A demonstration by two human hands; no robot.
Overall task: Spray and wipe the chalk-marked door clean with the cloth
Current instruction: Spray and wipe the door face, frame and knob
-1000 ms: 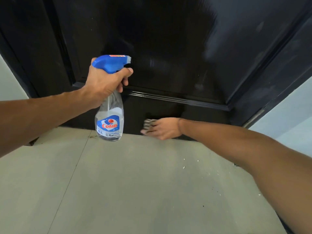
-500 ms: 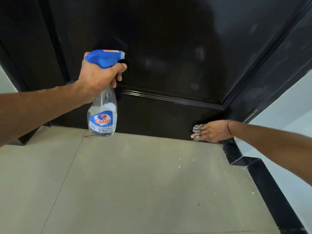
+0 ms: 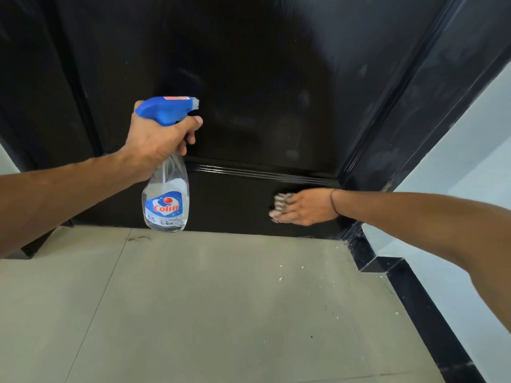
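Head view, near to far: a grey tiled floor [image 3: 221, 313] flecked with pale crumbs runs up to a glossy black panelled door [image 3: 262, 78]. The left hand [image 3: 154, 142] grips a clear plastic spray bottle with a blue trigger head [image 3: 166, 194], one finger curled at the trigger, nozzle aimed at the door. The right hand [image 3: 304, 207], fingers extended, presses a small bunched grey-and-white cloth [image 3: 282, 201] against the door's bottom rail, low on its right side just above the floor. No chalk is plainly visible there. Steady, overlapping strokes with firm pressure, working into the corner, would likely finish this strip well.
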